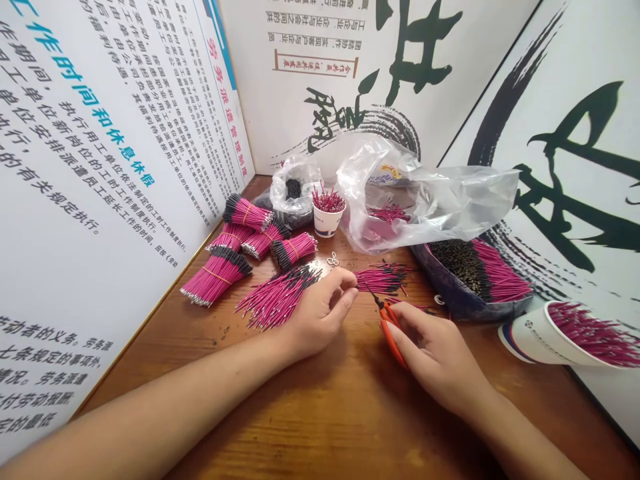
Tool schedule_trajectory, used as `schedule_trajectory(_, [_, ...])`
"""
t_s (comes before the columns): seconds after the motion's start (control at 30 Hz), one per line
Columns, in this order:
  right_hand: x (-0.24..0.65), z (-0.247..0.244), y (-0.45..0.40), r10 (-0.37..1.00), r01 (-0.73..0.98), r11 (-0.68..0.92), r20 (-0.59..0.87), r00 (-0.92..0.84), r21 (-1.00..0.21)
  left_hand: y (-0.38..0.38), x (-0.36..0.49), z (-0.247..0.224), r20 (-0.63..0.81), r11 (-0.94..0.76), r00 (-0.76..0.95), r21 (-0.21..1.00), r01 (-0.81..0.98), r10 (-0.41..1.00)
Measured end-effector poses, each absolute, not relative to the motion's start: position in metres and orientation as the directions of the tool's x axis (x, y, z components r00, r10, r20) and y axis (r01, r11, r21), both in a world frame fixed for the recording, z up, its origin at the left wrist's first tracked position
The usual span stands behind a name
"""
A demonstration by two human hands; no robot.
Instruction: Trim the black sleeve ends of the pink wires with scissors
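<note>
My left hand [320,313] is closed in a pinch, thumb against fingers, near the middle of the table; what it holds is too small to make out. My right hand [433,350] grips the orange handles of small pliers or cutters [393,327], whose dark tip points up and left toward my left fingertips, a small distance away. Beside and partly behind my left hand lies a loose pile of pink pieces with black ends [277,293]. A second loose pile [383,279] lies just beyond the tool tip.
Banded pink bundles [215,275] stand at the back left on the wooden table [280,413]. Behind are a filled paper cup [329,220], a small bag [295,187] and a large clear bag [435,207]. To the right are a dark tray [465,303] and a tilted cup [533,333].
</note>
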State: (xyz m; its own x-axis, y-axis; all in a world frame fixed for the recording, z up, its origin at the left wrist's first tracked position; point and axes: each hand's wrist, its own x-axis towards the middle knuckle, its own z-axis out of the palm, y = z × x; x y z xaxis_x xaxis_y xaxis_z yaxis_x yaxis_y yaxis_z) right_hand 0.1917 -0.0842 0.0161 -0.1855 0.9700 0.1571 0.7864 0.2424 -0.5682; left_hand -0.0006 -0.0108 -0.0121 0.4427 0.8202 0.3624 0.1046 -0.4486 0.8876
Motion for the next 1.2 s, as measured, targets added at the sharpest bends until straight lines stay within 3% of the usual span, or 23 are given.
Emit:
schedule_trajectory(0.2, [0.1927, 0.0164, -0.0850, 0.954, 0.803, 0.294, 0.204, -0.218, -0.518, -0.0094, 0.0002, -0.0094, 0.461, -0.525, 0.377, 0.847, 0.082, 0.803])
schedule_trajectory(1.2, [0.1933, 0.0183, -0.0824, 0.954, 0.823, 0.292, 0.202, -0.219, -0.487, -0.0094, 0.0000, -0.0038, 0.421, -0.476, 0.394, 0.878, 0.048, 0.817])
